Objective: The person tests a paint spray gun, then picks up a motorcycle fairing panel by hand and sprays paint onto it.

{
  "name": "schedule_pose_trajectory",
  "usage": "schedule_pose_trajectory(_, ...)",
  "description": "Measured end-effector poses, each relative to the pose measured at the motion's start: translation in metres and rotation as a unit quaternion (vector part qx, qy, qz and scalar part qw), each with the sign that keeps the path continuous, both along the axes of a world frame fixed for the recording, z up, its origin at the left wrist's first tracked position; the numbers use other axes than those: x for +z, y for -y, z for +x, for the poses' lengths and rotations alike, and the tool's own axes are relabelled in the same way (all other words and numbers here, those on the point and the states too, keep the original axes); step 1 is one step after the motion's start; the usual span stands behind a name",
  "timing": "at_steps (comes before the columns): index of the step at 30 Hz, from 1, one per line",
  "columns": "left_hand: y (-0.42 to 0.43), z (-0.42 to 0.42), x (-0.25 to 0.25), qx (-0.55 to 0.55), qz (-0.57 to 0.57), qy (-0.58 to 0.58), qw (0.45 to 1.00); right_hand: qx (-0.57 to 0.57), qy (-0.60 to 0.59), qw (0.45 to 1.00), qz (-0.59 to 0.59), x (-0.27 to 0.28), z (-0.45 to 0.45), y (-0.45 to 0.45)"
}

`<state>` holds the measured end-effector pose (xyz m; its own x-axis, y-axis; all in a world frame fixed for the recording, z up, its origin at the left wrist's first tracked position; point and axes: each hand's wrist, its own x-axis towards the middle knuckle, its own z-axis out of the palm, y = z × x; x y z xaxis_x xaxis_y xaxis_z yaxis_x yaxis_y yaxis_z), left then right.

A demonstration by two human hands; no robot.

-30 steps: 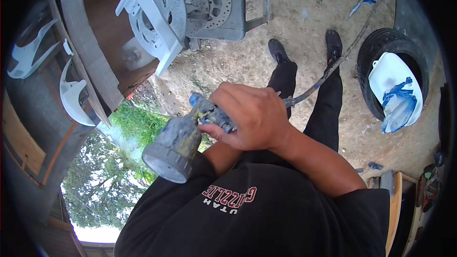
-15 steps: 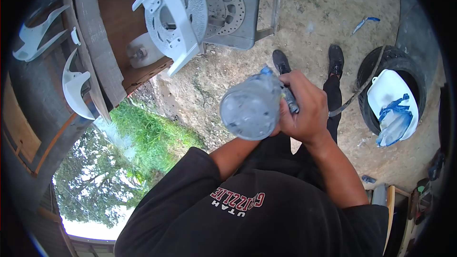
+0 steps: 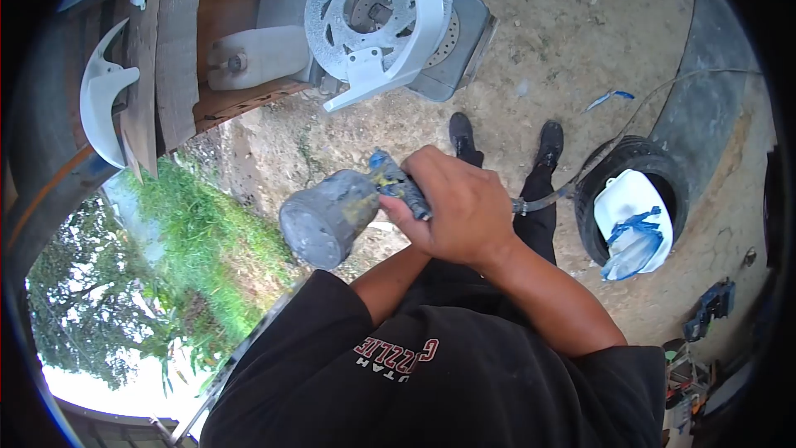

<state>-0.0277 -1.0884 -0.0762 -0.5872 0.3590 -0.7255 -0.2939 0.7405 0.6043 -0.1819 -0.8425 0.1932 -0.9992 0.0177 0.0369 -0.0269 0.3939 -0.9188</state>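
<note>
The spray gun (image 3: 394,182) is a grubby thing, grey all over and blotched with yellow, held in the air in the right hand (image 3: 464,203), whose fingers wrap the handle. Its fat grey cup (image 3: 319,220), smeared and dull, tips over, the round end facing down and to the left as the wearer sees it; I can't make out what's inside. A bright blue tip (image 3: 378,158) pokes out on the side away from the wearer's chest, and a greyish hose (image 3: 543,202) trails off from behind the hand
</note>
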Motion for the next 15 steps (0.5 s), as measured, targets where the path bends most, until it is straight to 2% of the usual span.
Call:
schedule_pose_trajectory(6,0.044,0.032,-0.024,-0.011,0.008,0.021,1.000,0.030,0.021,0.999,0.021,0.026,-0.013,-0.001)
schedule_pose_trajectory(7,0.060,0.045,-0.037,-0.014,0.009,0.020,1.000,0.017,0.032,0.999,0.023,0.027,-0.012,-0.005)
schedule_pose_trajectory(10,0.090,0.059,-0.036,0.012,-0.014,0.039,0.999,-0.015,0.042,0.998,0.043,0.035,-0.004,-0.024)
schedule_pose_trajectory(14,0.087,0.044,0.038,0.135,-0.088,0.132,0.978,-0.043,0.047,0.995,0.074,0.045,0.007,-0.053)
schedule_pose_trajectory(15,0.091,0.045,0.045,0.133,-0.101,0.137,0.976,-0.037,0.063,0.995,0.075,0.054,0.008,-0.063)
